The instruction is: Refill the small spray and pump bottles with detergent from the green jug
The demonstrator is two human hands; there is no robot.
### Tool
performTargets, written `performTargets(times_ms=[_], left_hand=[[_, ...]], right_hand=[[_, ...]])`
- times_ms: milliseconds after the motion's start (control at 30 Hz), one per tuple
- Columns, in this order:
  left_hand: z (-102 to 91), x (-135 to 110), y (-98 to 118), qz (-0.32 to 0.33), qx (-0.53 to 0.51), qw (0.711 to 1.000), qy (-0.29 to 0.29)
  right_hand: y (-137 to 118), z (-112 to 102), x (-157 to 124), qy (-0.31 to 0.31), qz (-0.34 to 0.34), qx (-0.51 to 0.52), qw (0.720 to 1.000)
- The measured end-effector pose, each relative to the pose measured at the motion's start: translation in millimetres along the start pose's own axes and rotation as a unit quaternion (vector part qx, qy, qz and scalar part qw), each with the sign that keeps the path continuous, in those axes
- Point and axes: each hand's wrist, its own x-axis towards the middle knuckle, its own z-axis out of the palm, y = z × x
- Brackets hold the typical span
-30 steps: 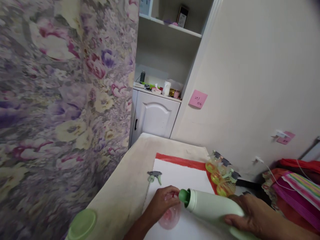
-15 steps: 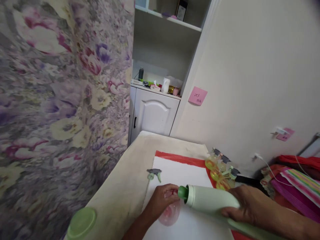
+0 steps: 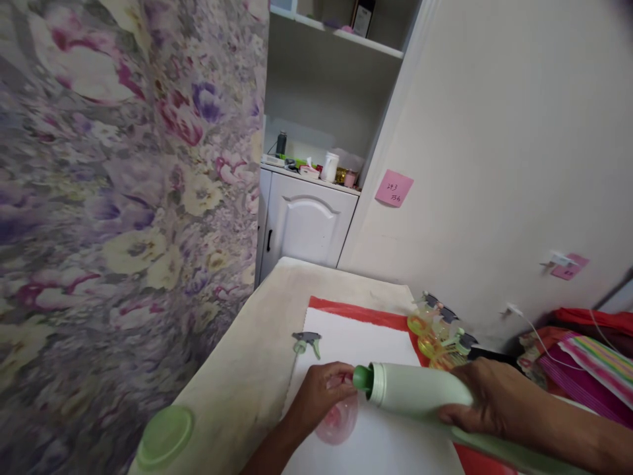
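My right hand [image 3: 487, 396] grips a large pale green bottle [image 3: 420, 392], tipped on its side with its dark green spout [image 3: 363, 378] pointing left. The spout meets the neck of a small round pink bottle [image 3: 339, 422], which my left hand [image 3: 321, 392] holds with fingers wrapped round its top. Both are above a white sheet [image 3: 361, 343] that lies on a red mat [image 3: 356, 310]. A grey and green spray head [image 3: 306, 342] lies loose on the sheet beyond my left hand.
Several small yellow spray bottles [image 3: 438, 333] stand at the mat's right edge by the wall. A green lid [image 3: 165, 437] sits at the table's near left corner. A flowered curtain [image 3: 123, 198] hangs on the left; a white cabinet [image 3: 304, 221] stands behind. Striped cloth [image 3: 588, 369] lies at right.
The view has shifted slightly. Both hands and the two bottles stay together, with the green bottle tipped a little lower.
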Motion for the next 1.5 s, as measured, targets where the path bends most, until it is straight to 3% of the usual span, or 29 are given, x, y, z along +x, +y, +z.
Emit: performTargets(times_ms=[433, 933, 1500], left_hand=[[-0.4, 1.9, -0.5, -0.002, 0.002, 1.000, -0.004], [1.4, -1.0, 5.1, 0.004, 0.026, 1.000, -0.007], [0.9, 0.6, 1.5, 0.003, 0.018, 1.000, -0.003]], right_hand=[[3.9, 0.2, 1.0, 0.005, 0.006, 0.001, 1.000], [-13.0, -19.1, -3.7, -0.014, 0.024, -0.003, 1.000], [-3.1, -7.9, -0.1, 0.023, -0.002, -0.035, 0.999]])
